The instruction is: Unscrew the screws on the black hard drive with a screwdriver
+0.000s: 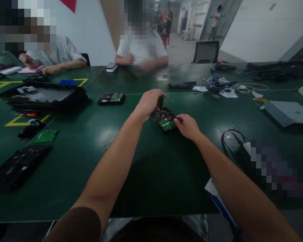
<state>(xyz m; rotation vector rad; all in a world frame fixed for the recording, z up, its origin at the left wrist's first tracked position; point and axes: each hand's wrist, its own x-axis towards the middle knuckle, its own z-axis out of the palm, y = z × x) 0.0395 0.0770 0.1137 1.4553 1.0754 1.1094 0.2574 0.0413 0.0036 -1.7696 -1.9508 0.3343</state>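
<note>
A hard drive (168, 125) with a green circuit board and a dark metal body lies tilted over the table in front of me. My right hand (188, 126) grips its right edge between thumb and fingers. Over the drive's far left end, my left hand (149, 103) is curled, its fingers closed around a dark rounded thing (161, 102). Most of that thing is hidden by the hand, so its kind cannot be made out. Another hard drive (111, 98) rests farther back on the left, board side up.
On the left are a black tray (73, 97), a green circuit board (45, 136) and a black casing (20, 166). A grey metal box (289, 112), cables (244, 88) and a black screwdriver-like tool (181, 85) lie to the right. People sit across the green table (131, 148).
</note>
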